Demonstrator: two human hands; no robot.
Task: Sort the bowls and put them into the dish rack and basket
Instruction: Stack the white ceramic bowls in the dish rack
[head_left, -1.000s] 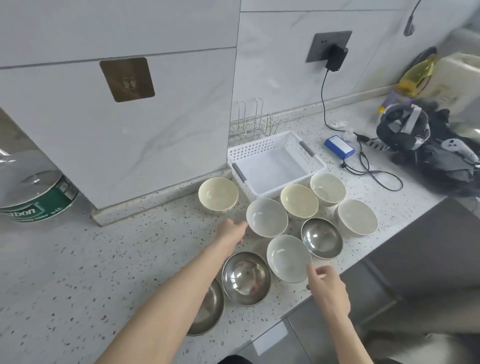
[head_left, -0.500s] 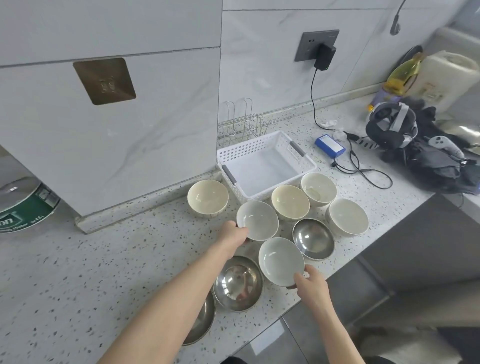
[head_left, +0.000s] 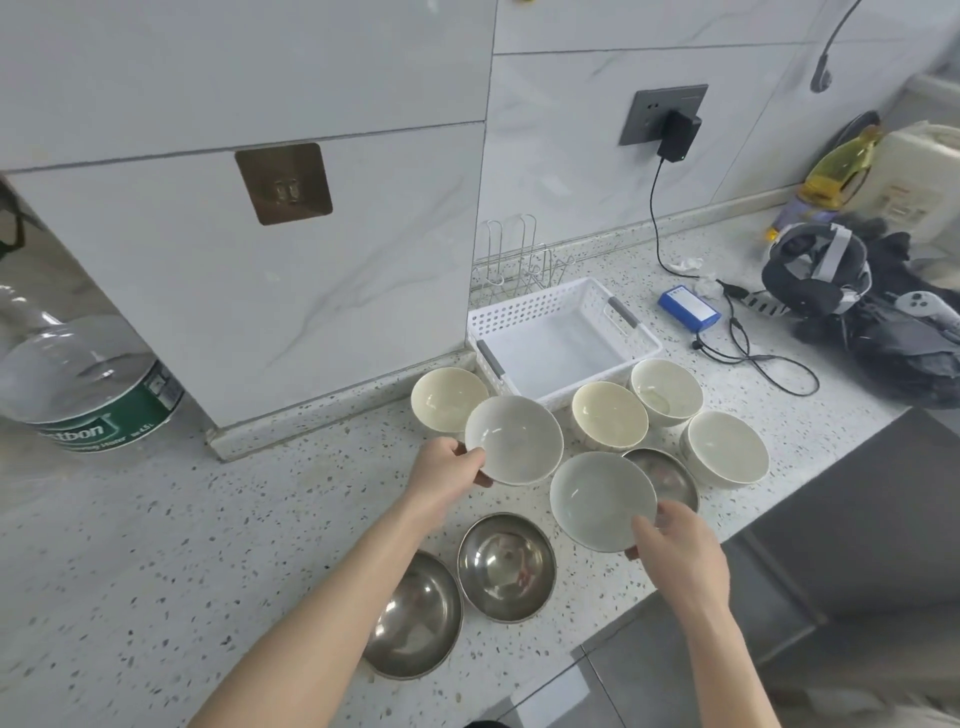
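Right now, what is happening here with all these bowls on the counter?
A person is sorting bowls. The left hand grips one pale grey bowl by its rim, and the right hand grips a second grey bowl; both look lifted off the counter. Four cream bowls and three steel bowls sit on the counter. The white basket holds no bowls, and none show in the wire dish rack behind it.
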